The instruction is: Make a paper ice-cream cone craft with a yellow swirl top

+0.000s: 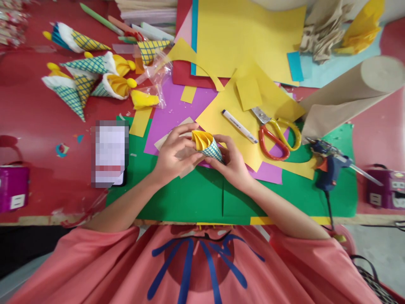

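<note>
Between my two hands is a small paper cone (211, 148), blue-green checked outside, with pleated yellow paper showing at its wide end. My right hand (232, 162) wraps round the checked body near the pointed end. At the yellow opening, my left hand (177, 150) has its fingers and thumb closed against the pleats and rim. The cone lies tilted, its mouth toward the upper left; its tip is hidden by the right fingers. Beneath the hands are beige, purple and yellow sheets on a green mat (186, 202).
Scissors (274, 135), a white marker (239, 126) and yellow paper (218, 112) lie right of centre. A glue gun (330, 171) and brown paper roll (354, 93) stand farther right. Several finished cones (84, 84) sit upper left, above a phone (110, 154).
</note>
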`<control>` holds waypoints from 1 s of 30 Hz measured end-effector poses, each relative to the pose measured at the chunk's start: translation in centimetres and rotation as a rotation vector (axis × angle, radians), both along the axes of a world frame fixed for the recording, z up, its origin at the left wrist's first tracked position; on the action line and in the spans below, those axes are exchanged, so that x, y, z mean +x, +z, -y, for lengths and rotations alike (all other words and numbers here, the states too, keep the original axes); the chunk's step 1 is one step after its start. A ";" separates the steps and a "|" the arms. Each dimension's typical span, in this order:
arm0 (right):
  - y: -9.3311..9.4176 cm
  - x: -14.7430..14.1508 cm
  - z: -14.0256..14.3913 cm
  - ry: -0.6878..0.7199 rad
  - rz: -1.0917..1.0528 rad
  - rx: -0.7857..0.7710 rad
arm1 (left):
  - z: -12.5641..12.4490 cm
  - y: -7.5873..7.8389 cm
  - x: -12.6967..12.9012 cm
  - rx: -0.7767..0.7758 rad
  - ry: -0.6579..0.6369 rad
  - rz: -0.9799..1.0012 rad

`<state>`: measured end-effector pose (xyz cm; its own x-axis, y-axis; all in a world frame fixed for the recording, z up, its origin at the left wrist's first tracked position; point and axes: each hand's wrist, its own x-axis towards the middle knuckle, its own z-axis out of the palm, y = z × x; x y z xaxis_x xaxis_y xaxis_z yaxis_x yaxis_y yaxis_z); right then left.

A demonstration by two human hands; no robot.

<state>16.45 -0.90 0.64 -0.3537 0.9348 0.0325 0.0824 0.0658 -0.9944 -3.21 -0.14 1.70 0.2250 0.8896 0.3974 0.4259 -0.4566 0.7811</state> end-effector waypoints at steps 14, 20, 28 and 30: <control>0.5 -0.2 -0.2 0.051 0.148 0.051 | 0.2 0.4 0.4 -0.036 -0.019 0.020; 0.7 -0.2 -0.2 0.047 0.178 0.033 | 0.4 0.8 0.5 -0.060 -0.014 -0.028; 0.2 -0.2 -0.3 0.034 0.133 0.024 | 0.2 0.3 0.4 0.002 -0.002 -0.017; 0.0 -0.2 -0.3 0.031 0.116 0.026 | 0.2 0.2 0.3 0.021 -0.004 -0.014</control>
<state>16.26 -0.63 0.60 -0.3856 0.9226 0.0136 0.1940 0.0955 -0.9763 -2.90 -0.37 1.86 0.2341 0.8801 0.4130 0.4349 -0.4747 0.7652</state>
